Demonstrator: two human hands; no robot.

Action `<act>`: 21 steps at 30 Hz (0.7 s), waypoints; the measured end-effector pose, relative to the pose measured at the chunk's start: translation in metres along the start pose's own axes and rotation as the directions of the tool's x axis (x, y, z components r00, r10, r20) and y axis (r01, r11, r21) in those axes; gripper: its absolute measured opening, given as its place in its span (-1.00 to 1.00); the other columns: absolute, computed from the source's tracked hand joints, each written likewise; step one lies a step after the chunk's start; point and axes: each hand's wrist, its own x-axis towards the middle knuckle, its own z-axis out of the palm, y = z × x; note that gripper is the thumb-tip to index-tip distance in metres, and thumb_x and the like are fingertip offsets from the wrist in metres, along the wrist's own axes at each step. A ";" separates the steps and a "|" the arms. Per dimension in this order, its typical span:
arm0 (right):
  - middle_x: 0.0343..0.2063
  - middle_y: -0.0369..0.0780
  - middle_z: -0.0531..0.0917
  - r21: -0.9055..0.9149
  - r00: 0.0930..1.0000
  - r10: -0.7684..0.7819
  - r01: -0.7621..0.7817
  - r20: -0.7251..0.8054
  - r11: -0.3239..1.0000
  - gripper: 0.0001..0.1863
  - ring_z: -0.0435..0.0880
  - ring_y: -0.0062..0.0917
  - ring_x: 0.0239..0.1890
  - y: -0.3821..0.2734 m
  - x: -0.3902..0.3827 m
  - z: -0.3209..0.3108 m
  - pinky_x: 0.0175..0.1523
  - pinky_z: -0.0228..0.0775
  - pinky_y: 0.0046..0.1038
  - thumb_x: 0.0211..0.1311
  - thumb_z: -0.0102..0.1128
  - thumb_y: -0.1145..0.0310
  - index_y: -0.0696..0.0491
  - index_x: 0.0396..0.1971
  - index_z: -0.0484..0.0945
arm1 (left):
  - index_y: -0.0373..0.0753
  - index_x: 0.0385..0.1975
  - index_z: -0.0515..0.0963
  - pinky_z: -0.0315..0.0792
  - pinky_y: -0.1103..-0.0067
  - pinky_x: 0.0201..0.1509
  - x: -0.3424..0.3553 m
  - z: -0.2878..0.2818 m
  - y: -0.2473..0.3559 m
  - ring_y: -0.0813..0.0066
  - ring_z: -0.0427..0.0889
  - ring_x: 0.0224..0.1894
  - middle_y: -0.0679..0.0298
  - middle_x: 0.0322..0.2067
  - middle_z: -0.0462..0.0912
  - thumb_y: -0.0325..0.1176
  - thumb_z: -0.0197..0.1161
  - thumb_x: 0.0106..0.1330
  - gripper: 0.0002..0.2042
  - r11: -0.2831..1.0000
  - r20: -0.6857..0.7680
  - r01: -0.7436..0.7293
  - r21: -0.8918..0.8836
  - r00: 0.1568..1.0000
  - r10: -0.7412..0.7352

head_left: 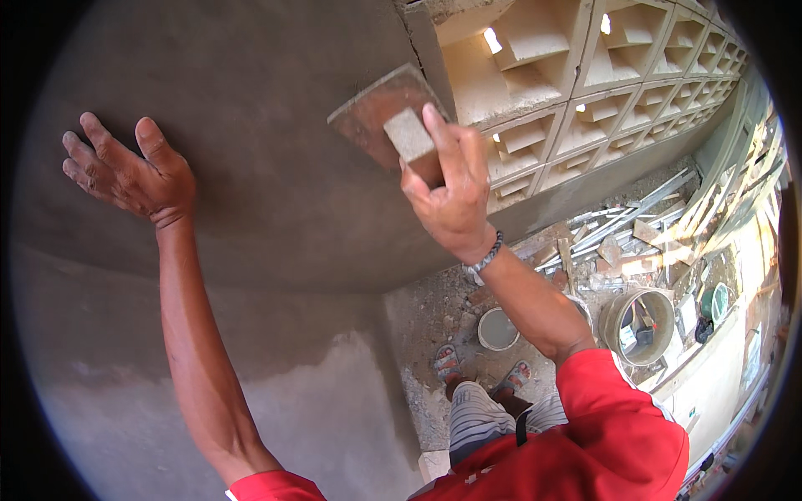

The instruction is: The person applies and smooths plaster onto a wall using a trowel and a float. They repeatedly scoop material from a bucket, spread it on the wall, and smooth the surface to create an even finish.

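Observation:
My right hand (pixel 455 188) is wrapped round the block handle of a plastering float (pixel 365 121). The float's square, reddish-brown plate lies against or close to the dark, smooth plastered wall (pixel 284 150), just left of the pierced blocks. Over on the left, my left hand (pixel 129 171) is raised with its fingers apart and holds nothing. It is beside the same wall; whether the palm touches it I cannot tell. Lower down, the wall coat turns to a paler grey patch (pixel 326 409) with an uneven upper edge.
Pierced cream vent blocks (pixel 535 92) fill the upper right. By my sandalled feet stands a pail (pixel 499 329) with grey contents. Farther right, a larger bucket (pixel 612 321) holds tools. Rubble and long strips (pixel 618 234) litter the ground below the blocks.

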 end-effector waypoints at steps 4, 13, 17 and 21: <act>-0.23 -0.16 0.44 -0.074 1.000 -0.013 0.012 -0.007 0.997 -0.16 0.44 -0.24 -0.15 -0.005 0.038 0.017 -0.02 0.32 -0.22 -0.19 0.38 0.49 0.00 0.29 0.41 | -0.19 0.37 0.26 -0.12 -0.03 0.47 0.005 -0.001 -0.001 -0.28 -0.02 0.45 -0.14 0.38 0.15 0.33 -0.22 0.41 -0.24 1.000 0.001 0.006 0.004 1.000 -0.006; -0.20 -0.13 0.47 -0.079 0.941 -0.184 0.214 0.283 0.974 -0.23 0.45 -0.26 -0.15 0.018 -0.014 -0.028 -0.02 0.30 -0.20 -0.13 0.34 0.42 0.01 0.26 0.44 | -0.21 0.33 0.31 -0.09 -0.01 0.46 -0.001 0.013 0.000 -0.23 0.05 0.43 -0.12 0.35 0.22 0.28 -0.19 0.42 -0.27 1.000 -0.073 0.002 -0.015 0.997 -0.003; -0.28 -0.18 0.53 -0.216 0.928 -0.356 0.371 0.110 0.903 -0.49 0.52 -0.37 -0.22 -0.009 0.111 -0.037 -0.12 0.39 -0.36 0.03 0.35 0.46 0.09 0.07 0.57 | -0.22 0.25 0.39 0.01 0.04 0.42 0.000 0.009 -0.014 -0.10 0.23 0.34 -0.10 0.22 0.40 0.25 -0.15 0.42 -0.32 0.991 -0.136 -0.125 -0.054 0.984 0.116; -0.15 -0.14 0.50 -0.245 0.877 -0.425 0.473 0.225 0.846 -0.33 0.47 -0.19 -0.10 0.007 0.110 -0.027 0.03 0.32 -0.18 -0.10 0.37 0.36 0.00 0.16 0.49 | -0.12 0.41 0.22 -0.14 0.20 0.54 -0.001 0.001 -0.019 0.04 -0.03 0.51 0.13 0.45 0.14 -0.14 -0.06 0.41 -0.44 0.970 -0.124 -0.124 0.207 0.981 0.151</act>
